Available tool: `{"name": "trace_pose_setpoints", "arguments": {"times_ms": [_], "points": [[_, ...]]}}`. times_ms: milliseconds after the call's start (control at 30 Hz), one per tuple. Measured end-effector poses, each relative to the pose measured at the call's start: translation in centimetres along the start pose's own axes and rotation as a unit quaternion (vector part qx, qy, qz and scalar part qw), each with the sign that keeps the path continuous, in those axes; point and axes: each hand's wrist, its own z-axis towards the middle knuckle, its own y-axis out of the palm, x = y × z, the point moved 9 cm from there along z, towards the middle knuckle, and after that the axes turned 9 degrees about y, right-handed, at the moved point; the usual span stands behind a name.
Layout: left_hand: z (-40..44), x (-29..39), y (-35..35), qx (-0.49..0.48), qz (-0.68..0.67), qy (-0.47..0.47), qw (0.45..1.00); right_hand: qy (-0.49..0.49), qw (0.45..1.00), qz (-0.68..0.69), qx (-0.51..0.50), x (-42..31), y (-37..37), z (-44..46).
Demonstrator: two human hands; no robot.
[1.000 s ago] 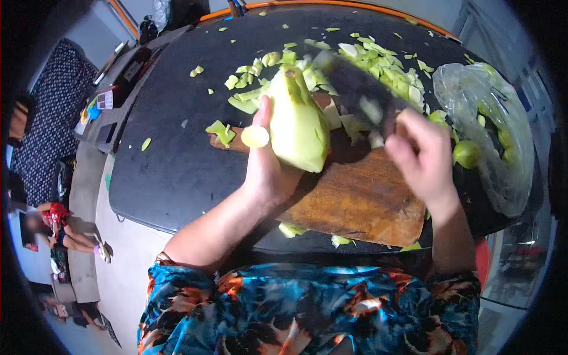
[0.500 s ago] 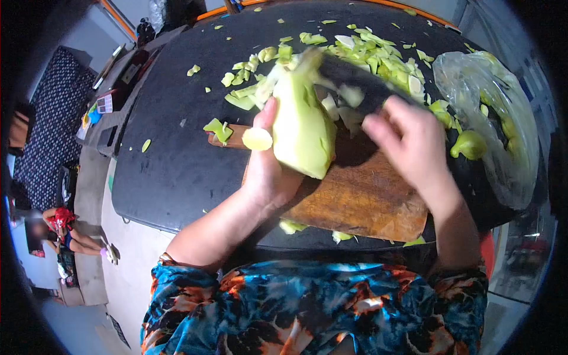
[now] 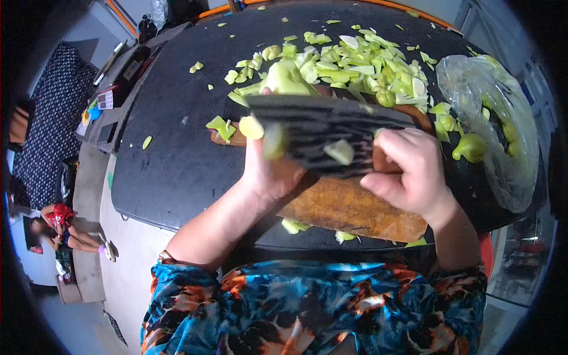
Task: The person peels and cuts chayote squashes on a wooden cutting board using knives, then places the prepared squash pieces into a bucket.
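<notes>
My right hand (image 3: 414, 168) is closed round the handle of a wide-bladed cleaver (image 3: 331, 121), its blade blurred and stretched leftward. Behind the blade, my left hand (image 3: 269, 168) holds a large peeled pale green gourd (image 3: 287, 78); the blade hides most of the gourd and most of my left fingers. Whether the edge touches the gourd I cannot tell. A round pale slice (image 3: 251, 127) lies against my left hand near the thumb. Two blurred bits show in front of the blade. Underneath is a wooden cutting board (image 3: 355, 207), its handle to the left.
Many chopped green pieces (image 3: 361, 62) are heaped at the back of the dark table (image 3: 165, 130). On the right lies a clear plastic bag (image 3: 509, 171) with green produce inside, beside a green pear-shaped piece (image 3: 470, 148). Further left, a person in red (image 3: 62, 216) sits on a bench.
The cleaver has swung from behind the gourd to in front of it, with my right hand turned leftward. The gourd has tipped away from me, its lower end now hidden by the blade.
</notes>
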Motion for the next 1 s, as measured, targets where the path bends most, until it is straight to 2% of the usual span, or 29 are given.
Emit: {"name": "trace_pose_setpoints", "arguments": {"times_ms": [67, 167, 267, 333, 367, 400, 433, 467, 567, 633, 667, 700, 733, 767, 833, 967, 1000], "points": [[0.5, -0.3, 0.9, -0.03, -0.015, -0.025, 0.999, -0.018, 1.0, -0.009, -0.024, -1.0, 0.7, -0.1], [0.5, 0.0, 2.2, -0.075, -0.019, 0.004, 0.997, -0.027, 0.999, -0.032, -0.022, -1.3, 0.8, -0.3], [0.0, 0.0, 2.2, -0.09, -0.048, 0.0, 0.995, -0.028, 0.998, -0.046, 0.015, -1.1, 0.8, -0.3], [-0.2, -0.3, 2.1, -0.066, -0.101, 0.006, 0.993, 0.066, 0.997, -0.042, 0.024, 1.4, 0.7, 0.1], [-0.5, -0.1, 0.8, 0.035, 0.036, 0.062, 0.997, 0.118, 0.992, -0.044, 0.02, 3.2, 0.1, 0.3], [-0.5, 0.0, 1.7, -0.03, 0.066, 0.066, 0.995, 0.161, 0.986, -0.018, 0.04, 5.0, -0.5, 0.5], [-0.6, 0.0, 2.2, -0.044, 0.075, 0.066, 0.994, 0.192, 0.98, 0.019, 0.048, 6.6, -1.1, 0.5], [-0.7, 0.1, 2.6, -0.058, 0.084, 0.066, 0.993, 0.179, 0.981, 0.008, 0.079, 6.9, -1.7, 0.6], [0.3, 1.1, 1.7, -0.096, 0.042, 0.093, 0.99, 0.123, 0.989, 0.034, 0.068, 4.5, -2.2, 0.3], [0.1, 0.3, 0.5, -0.033, -0.06, 0.046, 0.997, 0.048, 0.996, 0.055, 0.052, 1.4, -1.5, 0.0], [-0.1, -0.1, -0.2, -0.001, -0.11, 0.021, 0.994, -0.022, 0.999, -0.013, 0.032, -0.2, -1.0, -0.2], [0.0, 0.5, 2.7, -0.172, -0.147, -0.047, 0.973, -0.038, 0.999, -0.016, 0.017, -1.0, -0.2, -0.5], [0.0, 0.7, 0.8, -0.067, 0.009, -0.055, 0.996, -0.054, 0.998, -0.021, 0.003, -1.9, 0.6, -0.8], [-0.1, 1.0, 1.5, -0.09, -0.041, -0.022, 0.995, -0.066, 0.997, -0.028, -0.004, -2.6, 1.0, -1.0], [0.5, 0.6, 1.1, -0.105, -0.093, -0.035, 0.989, -0.083, 0.996, -0.043, -0.014, -3.3, 1.7, -1.3], [0.7, -0.1, 0.6, -0.054, -0.111, -0.038, 0.992, -0.094, 0.994, -0.061, -0.018, -3.5, 2.3, -1.6], [0.5, -0.1, 0.7, -0.075, -0.102, -0.038, 0.991, -0.094, 0.993, -0.061, -0.019, -3.6, 2.4, -1.6]]}}
